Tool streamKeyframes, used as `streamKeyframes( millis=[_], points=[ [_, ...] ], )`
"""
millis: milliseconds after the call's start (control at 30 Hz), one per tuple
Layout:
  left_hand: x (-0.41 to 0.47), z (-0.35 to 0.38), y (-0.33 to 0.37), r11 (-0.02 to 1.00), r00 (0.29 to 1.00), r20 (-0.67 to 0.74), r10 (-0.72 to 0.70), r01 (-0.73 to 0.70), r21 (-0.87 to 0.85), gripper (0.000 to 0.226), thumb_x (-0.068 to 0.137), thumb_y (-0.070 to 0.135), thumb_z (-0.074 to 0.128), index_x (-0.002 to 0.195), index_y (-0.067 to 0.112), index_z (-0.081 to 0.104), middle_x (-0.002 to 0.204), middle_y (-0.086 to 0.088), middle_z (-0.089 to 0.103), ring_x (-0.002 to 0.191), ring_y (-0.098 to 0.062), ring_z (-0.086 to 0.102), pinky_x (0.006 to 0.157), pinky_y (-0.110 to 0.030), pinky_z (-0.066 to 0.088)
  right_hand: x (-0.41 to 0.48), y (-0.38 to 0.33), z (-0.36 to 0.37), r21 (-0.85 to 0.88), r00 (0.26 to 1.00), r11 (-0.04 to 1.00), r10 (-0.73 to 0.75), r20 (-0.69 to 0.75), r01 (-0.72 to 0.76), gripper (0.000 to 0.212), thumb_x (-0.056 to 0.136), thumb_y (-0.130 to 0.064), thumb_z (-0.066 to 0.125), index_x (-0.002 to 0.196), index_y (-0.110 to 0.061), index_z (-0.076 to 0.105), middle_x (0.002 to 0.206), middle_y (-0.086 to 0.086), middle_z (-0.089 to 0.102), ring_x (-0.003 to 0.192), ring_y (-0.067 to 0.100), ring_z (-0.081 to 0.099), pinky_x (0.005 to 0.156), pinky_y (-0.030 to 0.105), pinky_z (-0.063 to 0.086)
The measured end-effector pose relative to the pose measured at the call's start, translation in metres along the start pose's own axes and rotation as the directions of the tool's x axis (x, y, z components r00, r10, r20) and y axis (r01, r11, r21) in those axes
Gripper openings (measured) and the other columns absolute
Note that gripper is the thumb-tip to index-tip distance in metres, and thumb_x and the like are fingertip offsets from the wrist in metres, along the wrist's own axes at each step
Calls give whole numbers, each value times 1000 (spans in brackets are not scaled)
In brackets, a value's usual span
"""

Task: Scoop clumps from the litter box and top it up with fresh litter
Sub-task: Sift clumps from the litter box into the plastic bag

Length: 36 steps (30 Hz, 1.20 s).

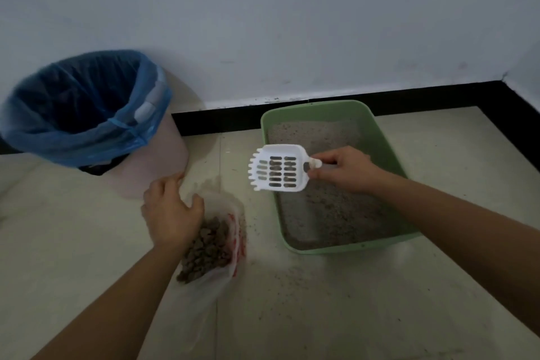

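A green litter box (388,137) with grey litter sits on the floor against the wall. My right hand (346,169) grips the handle of a white slotted scoop (277,168), held level over the box's left rim with nothing visible in it. A clear plastic bag (216,245) with red print lies on the floor left of the box and holds brown clumps. My left hand (171,213) rests on the bag's left edge with fingers curled on the plastic.
A pink bin with a blue liner (84,108) stands at the back left by the wall. Litter grains (295,275) are scattered on the tiled floor in front of the box. A black skirting (423,96) runs along the wall.
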<state>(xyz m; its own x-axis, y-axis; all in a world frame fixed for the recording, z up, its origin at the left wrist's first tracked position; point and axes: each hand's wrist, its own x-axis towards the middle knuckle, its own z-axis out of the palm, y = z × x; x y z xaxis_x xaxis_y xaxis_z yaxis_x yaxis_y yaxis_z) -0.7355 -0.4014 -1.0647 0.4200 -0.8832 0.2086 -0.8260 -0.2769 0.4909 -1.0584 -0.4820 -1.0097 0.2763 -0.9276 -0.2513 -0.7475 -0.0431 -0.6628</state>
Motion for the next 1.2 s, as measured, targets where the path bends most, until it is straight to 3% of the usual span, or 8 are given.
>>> streamKeyframes(
  millis=[100, 200, 333, 433, 767, 933, 1067, 1200],
  points=[
    [-3, -12, -30, 977, 950, 240, -200, 175, 121, 83, 76, 35, 76, 146, 20, 34, 139, -15, 38, 126, -34, 35, 104, -48, 33, 3, -40, 39, -149, 997, 986, -62, 52, 69, 32, 86, -59, 62, 115, -47, 68, 106, -13, 73, 98, 14, 63, 107, 55, 39],
    [-6, -15, -50, 939, 901, 322, -293, 334, -81, 68, 84, 18, 69, 144, 12, 39, 115, -10, 58, 102, -27, 55, 90, -38, 46, -5, -76, 85, -358, 972, 904, -223, 71, 234, 33, 90, -55, 59, 114, -35, 70, 100, -5, 71, 88, 16, 61, 98, 44, 45],
    [-3, -22, -55, 878, 888, 233, -398, 442, -185, 40, 88, 7, 60, 128, 5, 55, 89, -6, 61, 83, -28, 61, 79, -32, 49, -22, -96, 146, -758, 748, 256, -514, 419, 600, 26, 87, -24, 66, 110, -13, 65, 99, 10, 63, 89, 28, 55, 78, 41, 41],
    [1, -22, -58, 852, 875, 234, -424, 473, -226, 34, 88, 5, 58, 122, 6, 57, 88, -8, 62, 81, -32, 65, 73, -30, 48, -21, -89, 152, -775, 640, 67, -611, 466, 628, 28, 88, -19, 63, 113, -7, 66, 103, 13, 65, 89, 29, 57, 70, 40, 46],
    [4, -17, -56, 806, 837, 218, -501, 544, -233, 33, 86, 6, 56, 118, 8, 57, 93, -7, 63, 84, -34, 66, 79, -38, 55, -15, -48, 137, -708, 662, 257, -647, 380, 658, 29, 86, -9, 63, 114, -9, 64, 99, 14, 61, 87, 30, 55, 72, 44, 52],
    [2, -12, -45, 836, 851, 204, -484, 519, -178, 36, 85, 5, 56, 121, 5, 57, 92, -5, 59, 88, -32, 63, 80, -37, 53, -15, -39, 122, -565, 821, 606, -498, 280, 560, 52, 94, 3, 44, 143, -15, 47, 129, 11, 58, 113, 27, 49, 97, 38, 44],
    [-1, -7, -31, 873, 868, 211, -449, 477, -105, 39, 84, 8, 56, 123, 6, 57, 102, -11, 64, 93, -32, 62, 80, -37, 51, -17, -27, 100, -247, 909, 876, -412, 64, 414, 40, 98, -9, 52, 134, -24, 58, 119, 0, 65, 103, 16, 57, 87, 29, 48],
    [-9, 2, 0, 945, 935, 152, -321, 305, 122, 43, 83, 17, 58, 126, 13, 55, 122, -16, 54, 113, -35, 49, 93, -44, 41, -28, -19, 66, 25, 961, 965, -258, -103, 262, 33, 98, -12, 55, 129, -18, 61, 111, 0, 68, 92, 15, 63, 78, 34, 54]
  ],
)
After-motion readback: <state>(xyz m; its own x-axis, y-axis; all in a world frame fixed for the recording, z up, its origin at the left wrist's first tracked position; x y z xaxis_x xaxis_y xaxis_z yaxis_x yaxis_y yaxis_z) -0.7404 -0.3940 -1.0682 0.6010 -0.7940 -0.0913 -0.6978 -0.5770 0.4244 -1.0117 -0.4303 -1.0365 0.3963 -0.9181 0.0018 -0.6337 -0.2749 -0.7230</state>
